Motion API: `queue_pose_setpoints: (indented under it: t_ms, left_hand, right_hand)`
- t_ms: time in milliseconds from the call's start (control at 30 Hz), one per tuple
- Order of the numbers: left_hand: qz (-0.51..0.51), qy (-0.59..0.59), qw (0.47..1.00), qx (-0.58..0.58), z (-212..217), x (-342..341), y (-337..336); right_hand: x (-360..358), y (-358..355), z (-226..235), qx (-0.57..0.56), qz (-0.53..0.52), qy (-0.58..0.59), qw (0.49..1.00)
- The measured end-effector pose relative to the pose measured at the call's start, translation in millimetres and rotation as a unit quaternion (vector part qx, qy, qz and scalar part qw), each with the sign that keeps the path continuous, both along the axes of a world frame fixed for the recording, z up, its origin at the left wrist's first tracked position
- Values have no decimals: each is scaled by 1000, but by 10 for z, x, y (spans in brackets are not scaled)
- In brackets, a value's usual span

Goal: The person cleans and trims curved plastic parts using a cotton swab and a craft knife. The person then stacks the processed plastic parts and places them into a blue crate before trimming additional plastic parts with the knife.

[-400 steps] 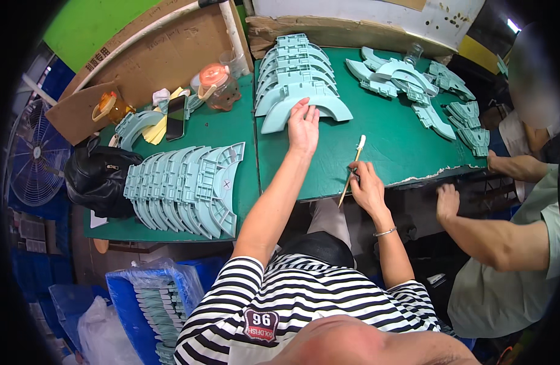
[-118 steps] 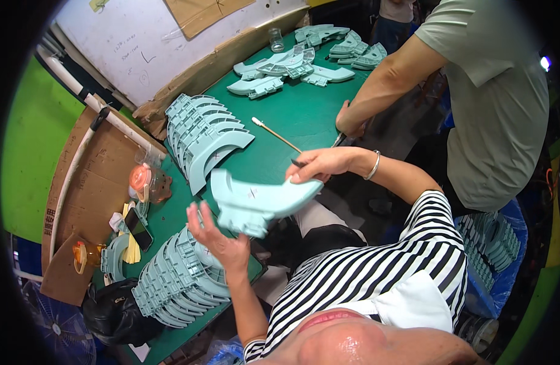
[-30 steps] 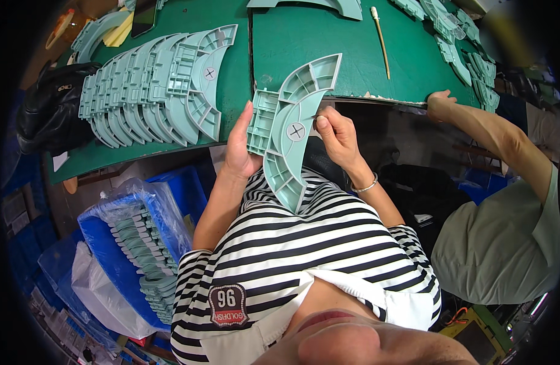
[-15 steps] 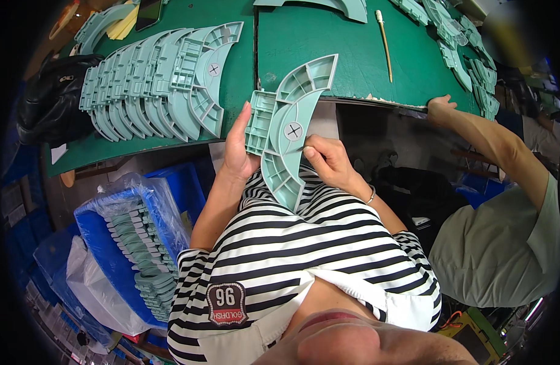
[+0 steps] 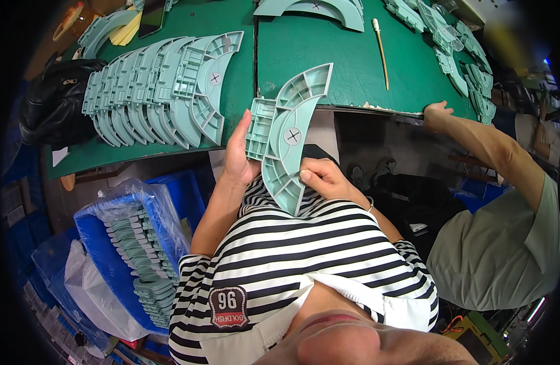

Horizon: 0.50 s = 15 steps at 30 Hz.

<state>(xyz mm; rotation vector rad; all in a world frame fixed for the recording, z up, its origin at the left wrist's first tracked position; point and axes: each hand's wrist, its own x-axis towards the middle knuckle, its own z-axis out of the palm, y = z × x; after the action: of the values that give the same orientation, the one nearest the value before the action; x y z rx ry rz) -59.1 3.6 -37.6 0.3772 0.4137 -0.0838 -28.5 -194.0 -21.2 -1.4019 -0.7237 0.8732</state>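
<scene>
I hold a curved mint-green plastic part [image 5: 282, 159] in front of my body, just off the table's near edge. Ribbed pockets fill its two curved ends, a boxy ribbed block sticks out on its left side, and a round grey disc [image 5: 292, 135] with a cross sits in its middle. My left hand [image 5: 236, 153] is closed on the block side, the thumb up along the edge and the other fingers mostly hidden behind. On the right edge, below the disc, my right hand [image 5: 327, 178] is closed in a pinch.
A row of similar overlapping parts [image 5: 155, 91] lies on the green table [image 5: 347, 61] at left, beside a black bag [image 5: 55, 100]. A cotton-tipped stick [image 5: 381, 55] and more parts [image 5: 450, 45] lie at right. A blue lined crate [image 5: 103, 243] stands lower left. A co-worker's hand [image 5: 437, 115] touches the table edge.
My right hand has slid down the part's right edge, toward my body. The part has tipped slightly and its upper end sits a little lower. My left hand keeps its hold.
</scene>
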Motion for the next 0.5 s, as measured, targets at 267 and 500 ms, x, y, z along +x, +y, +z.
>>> queue_pose_setpoints:
  t_ms: [267,500]
  left_hand:
    - [24,-48,997,54,202,216,194]
    - [73,-73,987,125,328,340,244]
  right_hand:
    - [240,-74,-133,43,-157,7,987]
    - [463,-268,-343,-44,-339,-78,936]
